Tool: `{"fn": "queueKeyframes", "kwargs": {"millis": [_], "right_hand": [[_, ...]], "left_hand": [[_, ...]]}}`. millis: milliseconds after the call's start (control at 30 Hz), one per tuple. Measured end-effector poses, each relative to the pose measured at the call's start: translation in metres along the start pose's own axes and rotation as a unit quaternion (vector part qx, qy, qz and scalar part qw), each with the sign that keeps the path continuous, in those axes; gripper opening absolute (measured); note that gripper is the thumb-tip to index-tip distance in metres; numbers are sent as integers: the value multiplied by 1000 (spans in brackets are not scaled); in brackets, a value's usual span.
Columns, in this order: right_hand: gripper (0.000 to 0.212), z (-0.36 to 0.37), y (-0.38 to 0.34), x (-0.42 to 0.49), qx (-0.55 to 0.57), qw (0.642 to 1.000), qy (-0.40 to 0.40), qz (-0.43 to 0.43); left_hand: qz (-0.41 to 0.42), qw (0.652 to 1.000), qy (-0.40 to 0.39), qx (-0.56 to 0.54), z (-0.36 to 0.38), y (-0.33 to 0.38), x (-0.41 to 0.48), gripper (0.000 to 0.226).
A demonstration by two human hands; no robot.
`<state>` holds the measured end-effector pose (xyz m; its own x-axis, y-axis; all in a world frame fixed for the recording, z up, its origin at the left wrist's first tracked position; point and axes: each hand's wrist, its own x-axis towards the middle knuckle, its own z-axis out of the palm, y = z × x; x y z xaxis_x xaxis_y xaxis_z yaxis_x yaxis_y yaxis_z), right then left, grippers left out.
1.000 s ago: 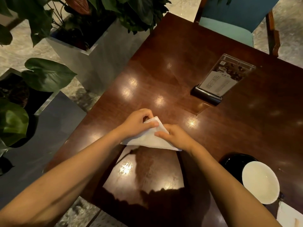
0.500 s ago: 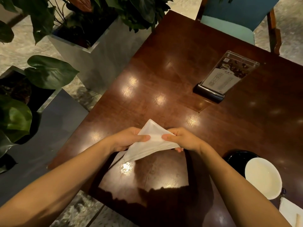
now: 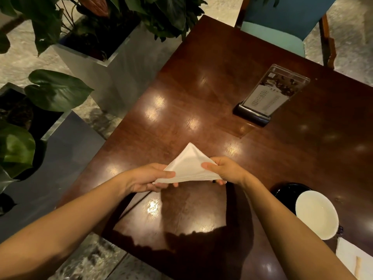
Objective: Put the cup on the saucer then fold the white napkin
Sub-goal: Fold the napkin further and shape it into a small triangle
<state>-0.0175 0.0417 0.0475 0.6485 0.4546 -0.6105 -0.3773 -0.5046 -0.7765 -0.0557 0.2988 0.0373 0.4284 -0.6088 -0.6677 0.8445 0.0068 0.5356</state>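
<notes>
The white napkin (image 3: 189,165) is folded into a triangle and held just above the dark wooden table (image 3: 201,93), its tip pointing away from me. My left hand (image 3: 147,178) pinches its left corner and my right hand (image 3: 226,170) pinches its right corner. At the right, the white cup (image 3: 316,214) stands on the black saucer (image 3: 286,191), of which only the far left rim shows.
A clear menu stand (image 3: 268,96) on a dark base stands at the back right. A teal chair (image 3: 282,27) is at the far side. Metal planters (image 3: 113,63) with big leaves line the left edge. White paper (image 3: 351,257) lies at the bottom right.
The napkin lay pressed flat on the table under both hands; it has since been lifted off the surface and is held up by its two lower corners.
</notes>
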Motion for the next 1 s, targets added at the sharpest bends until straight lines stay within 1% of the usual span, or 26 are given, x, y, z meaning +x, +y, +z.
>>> {"fn": "queueKeyframes", "kwargs": {"millis": [33, 100, 133, 233, 333, 467, 633, 700, 833, 900, 933, 1000], "right_hand": [[29, -2, 2, 1, 0, 1000, 1, 4], [31, -3, 5, 2, 4, 1000, 7, 4], [29, -2, 6, 2, 10, 1000, 10, 0], [21, -3, 3, 3, 15, 1000, 13, -10], [18, -9, -2, 0, -1, 1000, 7, -13], [21, -23, -8, -8, -10, 1000, 16, -10], [22, -37, -16, -28, 18, 999, 34, -18], [24, -40, -16, -36, 25, 998, 43, -24], [25, -48, -14, -48, 34, 998, 58, -12], [22, -52, -12, -51, 11, 998, 69, 11], [19, -54, -9, -53, -8, 996, 81, 29], [17, -58, -4, -55, -89, 988, 112, 55]], "left_hand": [[2, 1000, 3, 7, 0, 6, -2, 41], [3, 999, 21, 45, 1, 15, -4, 18], [3, 998, 32, 56, 1, 19, -5, 17], [15, 997, 50, 49, -3, 24, -4, 30], [42, 992, 72, 95, -4, 24, 0, 27], [81, 991, 26, 100, -1, 28, 6, 28], [73, 991, 1, 113, 7, 47, 12, 35], [71, 989, 4, 126, 9, 52, 14, 37], [72, 992, 41, 96, 17, 59, 21, 25], [55, 993, 49, 97, 18, 60, 21, 25], [48, 990, 53, 119, 18, 61, 20, 24], [56, 981, 64, 173, 16, 59, 17, 18]]}}
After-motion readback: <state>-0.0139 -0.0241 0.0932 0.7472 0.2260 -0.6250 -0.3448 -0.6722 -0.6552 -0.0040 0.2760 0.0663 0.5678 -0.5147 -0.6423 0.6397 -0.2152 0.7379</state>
